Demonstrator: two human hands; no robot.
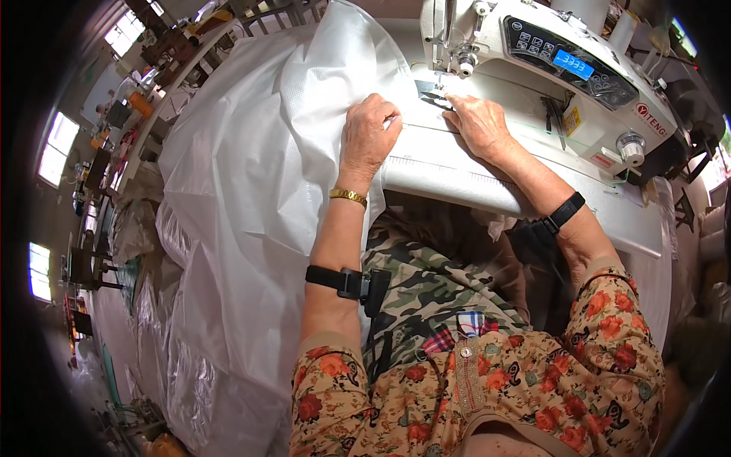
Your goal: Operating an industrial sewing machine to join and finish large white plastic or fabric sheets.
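A big sheet of white, shiny fabric (251,152) spreads over the left of the sewing table and hangs down beside my lap. My left hand (371,137) is closed on its right-hand edge, fingers curled in a pinch. Farther right, my right hand (478,126) rests on the bed of a white sewing machine (487,38), its fingertips bunched beside the needle and presser foot (439,87). Dark metal parts show just left of those fingertips. Whatever sits between the right fingers is hidden.
A lit control panel (571,62) is on the machine's arm, with a handwheel-like knob (630,148) at the right. Slim dark tools (553,118) lie on the bed. A ruler scale (449,169) runs along the table's front. Cluttered benches stand at the far left.
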